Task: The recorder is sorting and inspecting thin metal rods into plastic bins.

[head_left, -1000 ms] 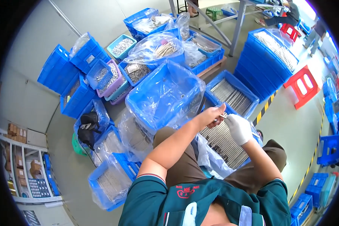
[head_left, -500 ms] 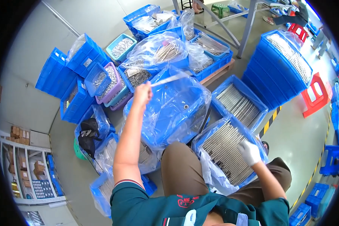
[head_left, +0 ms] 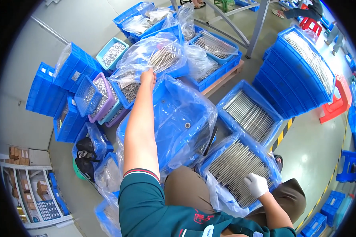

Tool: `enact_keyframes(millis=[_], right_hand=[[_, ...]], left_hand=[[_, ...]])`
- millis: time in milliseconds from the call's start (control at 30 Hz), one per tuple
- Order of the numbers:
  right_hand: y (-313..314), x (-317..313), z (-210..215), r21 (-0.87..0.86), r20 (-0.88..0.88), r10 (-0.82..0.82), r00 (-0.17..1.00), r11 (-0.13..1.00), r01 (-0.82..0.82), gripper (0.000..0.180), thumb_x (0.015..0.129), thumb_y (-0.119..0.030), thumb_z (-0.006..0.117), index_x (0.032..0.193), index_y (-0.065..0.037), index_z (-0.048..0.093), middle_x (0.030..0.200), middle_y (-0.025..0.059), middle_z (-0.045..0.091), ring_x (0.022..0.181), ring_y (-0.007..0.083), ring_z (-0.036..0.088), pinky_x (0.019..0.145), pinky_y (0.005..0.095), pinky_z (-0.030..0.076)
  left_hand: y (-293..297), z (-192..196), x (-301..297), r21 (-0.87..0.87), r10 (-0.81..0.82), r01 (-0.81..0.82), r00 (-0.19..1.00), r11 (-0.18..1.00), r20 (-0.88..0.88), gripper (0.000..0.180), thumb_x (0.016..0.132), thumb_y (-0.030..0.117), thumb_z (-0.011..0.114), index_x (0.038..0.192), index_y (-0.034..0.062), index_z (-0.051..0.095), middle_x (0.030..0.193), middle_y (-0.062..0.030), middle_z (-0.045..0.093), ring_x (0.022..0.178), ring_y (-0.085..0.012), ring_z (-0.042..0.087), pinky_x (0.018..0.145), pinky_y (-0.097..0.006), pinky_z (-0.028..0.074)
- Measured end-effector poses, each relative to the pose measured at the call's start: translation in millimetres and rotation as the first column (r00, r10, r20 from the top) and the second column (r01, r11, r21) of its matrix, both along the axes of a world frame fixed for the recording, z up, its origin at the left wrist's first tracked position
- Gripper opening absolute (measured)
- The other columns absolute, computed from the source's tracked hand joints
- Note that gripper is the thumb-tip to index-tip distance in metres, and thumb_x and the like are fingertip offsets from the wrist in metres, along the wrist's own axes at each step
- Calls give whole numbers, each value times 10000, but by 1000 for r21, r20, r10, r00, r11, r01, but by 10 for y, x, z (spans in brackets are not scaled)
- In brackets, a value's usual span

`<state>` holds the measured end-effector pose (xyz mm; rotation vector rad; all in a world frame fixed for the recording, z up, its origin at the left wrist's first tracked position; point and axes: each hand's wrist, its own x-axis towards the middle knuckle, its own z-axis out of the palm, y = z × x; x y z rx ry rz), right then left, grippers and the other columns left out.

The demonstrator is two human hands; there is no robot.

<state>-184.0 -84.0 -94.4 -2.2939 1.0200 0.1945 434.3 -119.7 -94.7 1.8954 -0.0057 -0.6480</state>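
My bare left hand (head_left: 148, 78) is stretched far forward to the lower ends of a bundle of thin metal rods (head_left: 164, 57), which lies on clear plastic over a blue crate. Its fingers are closed at the rod ends; no single rod stands out from the bundle. My right hand (head_left: 257, 185), in a white glove, rests low over the metal rods (head_left: 235, 168) lined up in a plastic-lined blue crate by my knee. Its fingers are curled down against the rods, and what they pinch is hidden. Between my hands stands a large blue bin (head_left: 170, 118) lined with clear plastic, a small ring-shaped part (head_left: 187, 125) in it.
Another blue crate of rods (head_left: 249, 112) sits beyond the right one. Tall stacked blue crates (head_left: 290, 75) rise at the right, near a red stool (head_left: 336, 100). Baskets of small metal parts (head_left: 101, 98) stand at the left. A grey metal frame (head_left: 259, 29) and other people are behind.
My left hand has moved forward from above the large bin to the rod bundle, carrying a thin, blurred rod-like piece earlier. My right hand has shifted slightly down and left over the rods.
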Motion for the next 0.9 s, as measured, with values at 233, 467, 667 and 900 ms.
enact_keyframes(millis=[233,467,667,900], right_hand=[[-28,98,-88,115,-103,63,993,992,-51,245,829,-287,567,814,-55,644,733,161,631,707,324,624,648,394,496],[-59,117,-149,150,-166,69,984,988,-44,254,832,-293,560,829,-54,646,743,165,634,705,325,625,655,393,498],[-70,125,-219,172,-165,76,983,984,-47,262,833,-300,556,846,-55,647,751,171,635,707,330,624,663,398,497],[25,76,-216,163,-134,70,989,986,-47,261,836,-292,552,830,-45,636,761,172,632,717,342,618,677,412,490]], left_hand=[[-230,-223,-170,-225,47,-89,981,970,-186,476,803,555,601,836,93,491,580,-17,406,407,-108,307,384,-251,243],[-531,-346,72,-443,45,-232,919,866,-393,98,893,137,462,813,80,460,622,-38,436,435,-108,342,376,-258,249],[-386,-247,831,-653,167,-328,940,682,-298,207,793,-58,388,990,-10,431,856,-187,580,436,-102,361,379,-257,293],[152,-275,380,-530,218,-394,905,751,-364,57,901,90,479,933,43,488,706,-60,483,456,-106,348,402,-252,268]])
